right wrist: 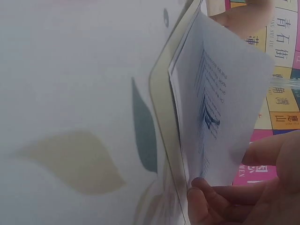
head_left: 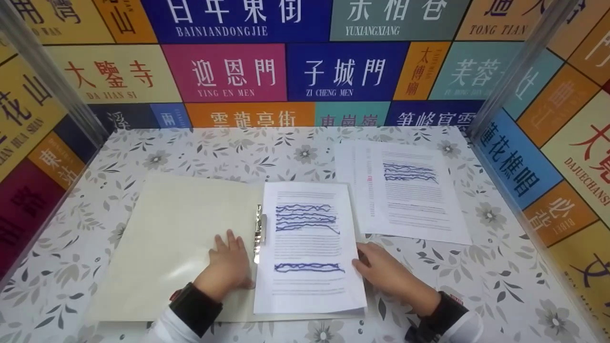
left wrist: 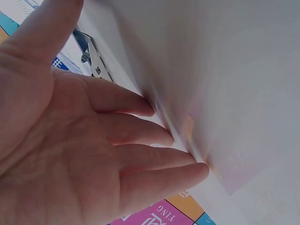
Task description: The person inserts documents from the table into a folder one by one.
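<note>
A cream clip folder (head_left: 176,224) lies spread wide on the table, with a metal clip (head_left: 259,233) along its spine. On its right half sits a stack of printed paper (head_left: 307,250), the top sheet marked with wavy blue pen lines. My left hand (head_left: 228,262) rests on the bare left cover beside the clip, its fingers extended in the left wrist view. At the stack's right edge, my right hand (head_left: 388,270) pinches paper between thumb and fingers. The right wrist view shows the page (right wrist: 234,89) bending up at that edge; how many sheets are held I cannot tell.
More printed sheets (head_left: 414,205), overlapping and partly scribbled in blue, lie right of the folder toward the back. A floral tablecloth (head_left: 214,152) covers the table. Panels with coloured lettering (head_left: 224,71) stand along the back and both sides.
</note>
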The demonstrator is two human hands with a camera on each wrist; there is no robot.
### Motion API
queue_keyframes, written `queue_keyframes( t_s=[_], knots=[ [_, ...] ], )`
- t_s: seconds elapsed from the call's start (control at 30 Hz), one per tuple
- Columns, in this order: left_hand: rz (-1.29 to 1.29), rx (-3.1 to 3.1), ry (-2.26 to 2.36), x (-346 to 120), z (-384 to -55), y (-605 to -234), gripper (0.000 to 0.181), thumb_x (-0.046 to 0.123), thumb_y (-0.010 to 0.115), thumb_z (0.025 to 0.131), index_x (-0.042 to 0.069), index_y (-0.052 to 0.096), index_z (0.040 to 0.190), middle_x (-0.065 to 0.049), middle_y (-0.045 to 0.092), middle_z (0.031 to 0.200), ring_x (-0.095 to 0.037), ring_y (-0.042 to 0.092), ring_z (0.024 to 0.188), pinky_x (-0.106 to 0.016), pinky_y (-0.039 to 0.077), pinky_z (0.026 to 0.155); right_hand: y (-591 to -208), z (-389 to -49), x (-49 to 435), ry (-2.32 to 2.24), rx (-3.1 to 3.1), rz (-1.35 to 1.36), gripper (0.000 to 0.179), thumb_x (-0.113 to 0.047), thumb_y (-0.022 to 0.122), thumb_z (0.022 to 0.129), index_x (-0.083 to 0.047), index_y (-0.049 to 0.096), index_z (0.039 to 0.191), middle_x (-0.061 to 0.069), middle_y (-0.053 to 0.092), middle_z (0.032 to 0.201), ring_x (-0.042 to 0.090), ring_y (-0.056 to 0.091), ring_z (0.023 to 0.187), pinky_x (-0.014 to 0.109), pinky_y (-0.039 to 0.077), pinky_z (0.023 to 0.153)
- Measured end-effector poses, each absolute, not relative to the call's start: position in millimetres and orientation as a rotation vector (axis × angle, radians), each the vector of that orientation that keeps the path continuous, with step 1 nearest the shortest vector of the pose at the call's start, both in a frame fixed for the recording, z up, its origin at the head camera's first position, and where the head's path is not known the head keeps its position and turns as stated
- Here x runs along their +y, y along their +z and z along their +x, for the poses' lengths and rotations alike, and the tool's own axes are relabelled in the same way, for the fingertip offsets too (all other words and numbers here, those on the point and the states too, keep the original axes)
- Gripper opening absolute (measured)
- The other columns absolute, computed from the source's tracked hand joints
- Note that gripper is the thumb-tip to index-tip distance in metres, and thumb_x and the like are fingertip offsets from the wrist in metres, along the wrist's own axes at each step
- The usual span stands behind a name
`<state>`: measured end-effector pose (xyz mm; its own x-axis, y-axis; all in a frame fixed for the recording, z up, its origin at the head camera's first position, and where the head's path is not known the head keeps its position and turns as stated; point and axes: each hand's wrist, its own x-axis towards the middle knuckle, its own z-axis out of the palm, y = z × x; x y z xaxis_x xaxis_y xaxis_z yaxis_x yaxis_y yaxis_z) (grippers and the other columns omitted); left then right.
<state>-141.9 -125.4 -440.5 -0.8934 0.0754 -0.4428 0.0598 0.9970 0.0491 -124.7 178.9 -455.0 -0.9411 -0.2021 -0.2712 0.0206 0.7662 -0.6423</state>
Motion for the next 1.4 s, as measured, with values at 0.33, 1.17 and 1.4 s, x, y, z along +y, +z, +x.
queue_keyframes(
  t_s=[0.33, 1.17, 1.4],
  knots=[
    [0.088, 2.673, 0.066, -125, -141, -441, 0.114, 0.040, 0.086, 0.065, -0.017, 0.026, 0.143, -0.040, 0.013, 0.152, -0.061, 0.013, 0.138, -0.067, 0.027, 0.109, -459, -126, 181, -0.787, 2.741, -0.190, 0.051, -0.022, 0.057, 0.095, -0.005, 0.047, 0.142, 0.014, 0.059, 0.122, 0.030, 0.054, 0.117, 0.049, 0.046, 0.100],
    [0.114, 2.689, 0.016, -126, -142, -440, 0.113, 0.041, 0.085, 0.066, -0.018, 0.027, 0.143, -0.041, 0.016, 0.151, -0.062, 0.017, 0.137, -0.066, 0.032, 0.107, -444, -141, 204, -0.887, 2.808, -0.217, 0.050, -0.017, 0.055, 0.095, 0.001, 0.043, 0.141, 0.021, 0.054, 0.123, 0.039, 0.053, 0.116, 0.054, 0.043, 0.101],
    [0.114, 2.685, 0.020, -125, -141, -438, 0.113, 0.042, 0.085, 0.066, -0.018, 0.028, 0.142, -0.041, 0.016, 0.151, -0.062, 0.017, 0.137, -0.066, 0.032, 0.107, -436, -161, 223, -1.002, 2.808, -0.136, 0.053, -0.016, 0.052, 0.096, 0.004, 0.037, 0.143, 0.030, 0.044, 0.135, 0.047, 0.042, 0.128, 0.059, 0.035, 0.107]
  ],
)
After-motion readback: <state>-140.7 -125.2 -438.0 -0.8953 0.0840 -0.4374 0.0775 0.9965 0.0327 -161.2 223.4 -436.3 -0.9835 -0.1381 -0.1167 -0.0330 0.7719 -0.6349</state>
